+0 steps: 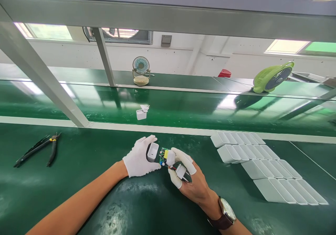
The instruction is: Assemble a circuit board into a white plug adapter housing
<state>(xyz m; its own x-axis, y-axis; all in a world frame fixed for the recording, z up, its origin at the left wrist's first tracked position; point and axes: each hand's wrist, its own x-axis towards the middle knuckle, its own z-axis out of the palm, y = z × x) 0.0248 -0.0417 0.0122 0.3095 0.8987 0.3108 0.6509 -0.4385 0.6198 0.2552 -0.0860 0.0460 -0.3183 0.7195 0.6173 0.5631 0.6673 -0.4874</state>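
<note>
My left hand (140, 158), in a white glove, is closed around a small white plastic casing (153, 152), whose open cavity or slotted end faces up. Just right of it, my right hand (185, 170), with white finger covers, holds a small green circuit board (163, 157) carrying a yellow component. A white plug part (181, 171) with metal prongs hangs by short wires between the fingers of that same hand. The board's left edge is close to the casing, with a narrow gap between them.
Rows of white casings (273, 168) lie at the right. Pliers (54, 147) and black tweezers (34, 147) rest at the left. Beyond the pale rail (157, 126), another white casing and plug (141, 114) sit on the green belt. Two fans (141, 67) (273, 77) stand farther back.
</note>
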